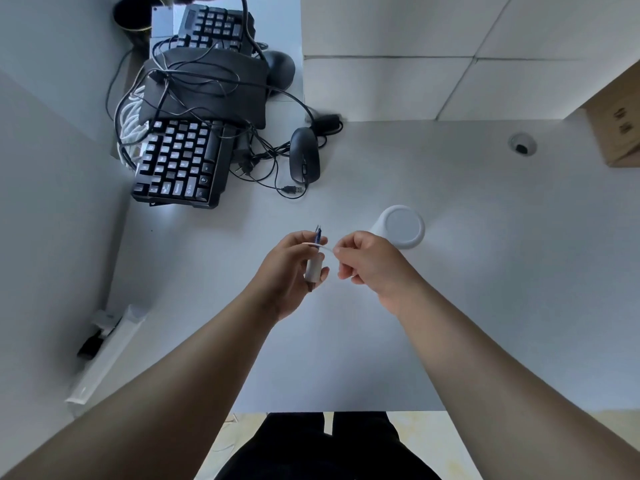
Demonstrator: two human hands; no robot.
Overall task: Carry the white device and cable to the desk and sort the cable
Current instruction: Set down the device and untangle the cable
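Note:
The white device point(401, 226), round and dome-shaped, stands on the white desk point(485, 271) just beyond my right hand. My left hand point(294, 268) is closed around a bundled white cable point(314, 270), with a dark plug tip sticking up above the fingers. My right hand point(367, 261) pinches a short white strand of that cable that runs across to the left hand. Both hands hover above the desk's middle, close together.
Two black keyboards point(180, 161), tangled black cords and a black mouse point(304, 155) crowd the desk's far left. A cable port point(522, 144) sits far right beside a cardboard box point(620, 126). A white power strip point(104, 355) lies on the floor at left.

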